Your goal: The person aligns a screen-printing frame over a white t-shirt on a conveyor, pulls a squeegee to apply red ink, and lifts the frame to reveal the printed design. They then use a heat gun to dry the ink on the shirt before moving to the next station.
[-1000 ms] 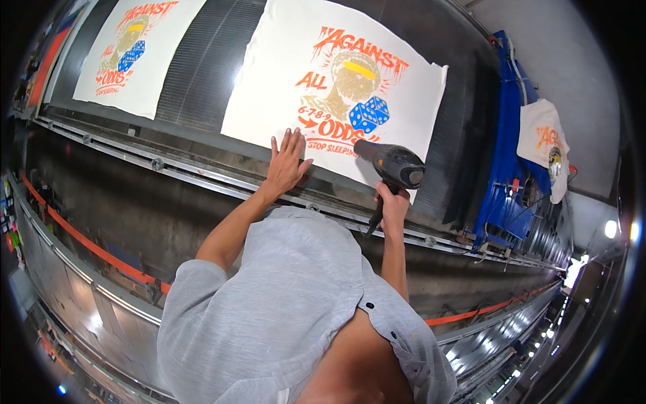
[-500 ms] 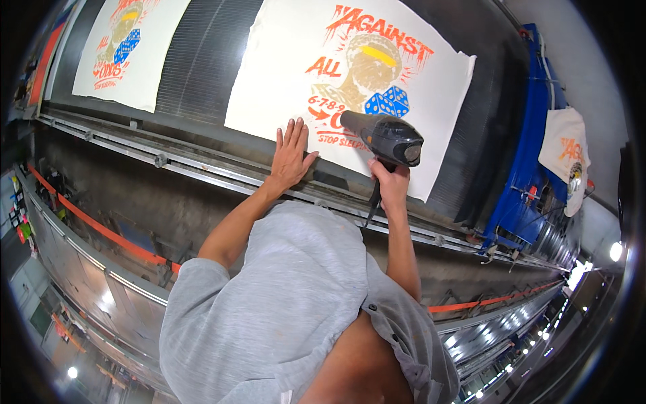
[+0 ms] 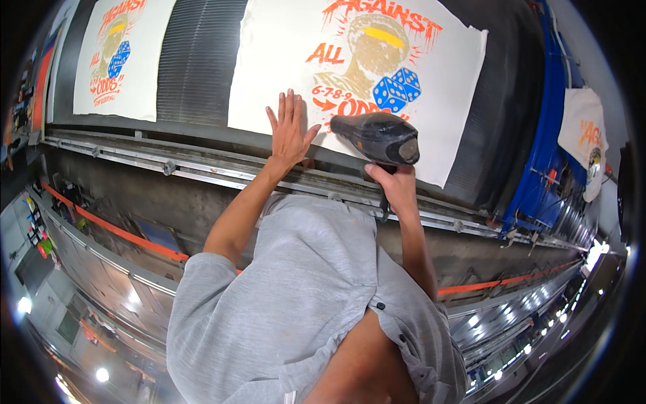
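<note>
A white fabric panel (image 3: 262, 60) lies on a dark ridged board, printed with red lettering, a tan head with a yellow band and blue dice (image 3: 397, 89). Its lower left part is under my left hand (image 3: 289, 135), fingers stretched out and spread. My right hand (image 3: 397, 188) grips the handle of a black handheld blow dryer (image 3: 373, 135), whose nozzle points left over the lower print, a short way right of my left hand.
A similar printed panel (image 3: 91, 50) lies at upper left. Metal rails (image 3: 202, 165) run along the board's near edge. On the right are blue machinery (image 3: 531, 188) and a hanging printed cloth (image 3: 575, 118). An orange strip (image 3: 121, 232) runs below, beyond my body.
The blow dryer has shifted left across the lower print, nearer my left hand. My left hand sits slightly higher on the fabric, still spread. The whole view has shifted a little.
</note>
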Tool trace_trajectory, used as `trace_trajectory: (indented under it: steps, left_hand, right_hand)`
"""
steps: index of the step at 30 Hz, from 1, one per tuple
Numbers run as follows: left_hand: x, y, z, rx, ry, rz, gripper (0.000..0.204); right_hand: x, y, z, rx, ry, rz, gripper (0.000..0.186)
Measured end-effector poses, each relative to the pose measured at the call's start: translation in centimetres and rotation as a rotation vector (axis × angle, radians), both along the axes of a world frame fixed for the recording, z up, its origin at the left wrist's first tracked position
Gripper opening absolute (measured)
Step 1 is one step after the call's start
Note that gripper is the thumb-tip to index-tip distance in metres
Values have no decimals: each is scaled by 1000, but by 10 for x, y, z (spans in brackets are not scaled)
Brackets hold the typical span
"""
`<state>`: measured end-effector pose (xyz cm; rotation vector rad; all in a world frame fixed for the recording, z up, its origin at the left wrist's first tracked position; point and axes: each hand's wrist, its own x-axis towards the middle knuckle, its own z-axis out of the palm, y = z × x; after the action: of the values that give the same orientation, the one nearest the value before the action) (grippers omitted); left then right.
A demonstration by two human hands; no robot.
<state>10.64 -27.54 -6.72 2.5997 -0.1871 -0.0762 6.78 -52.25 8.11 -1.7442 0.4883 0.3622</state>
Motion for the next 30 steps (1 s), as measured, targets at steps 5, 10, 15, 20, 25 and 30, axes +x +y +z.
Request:
trace_trajectory:
  steps: [5,10,15,20,25,30]
  left_hand:
    - [0,-27,4,37,38,-319,82]
    - [-7,-59,8,-25,38,-549,78]
    - [-6,-69,3,60,40,-471,82]
    - [3,-50,2,116,26,-339,86]
    - [8,-54,1,105,5,-385,86]
    - [12,-87,3,37,54,-539,82]
  right_hand:
    - [-27,-36,1,-89,-40,-164,18]
    - [-35,-57,9,-35,-34,-457,17]
    - [-38,-61,14,57,-79,-528,13]
    - [-43,-62,15,64,-33,-448,22]
    - [-45,-65,10,-11,35,-452,18]
    - [-41,-74,8,-35,-55,-558,10]
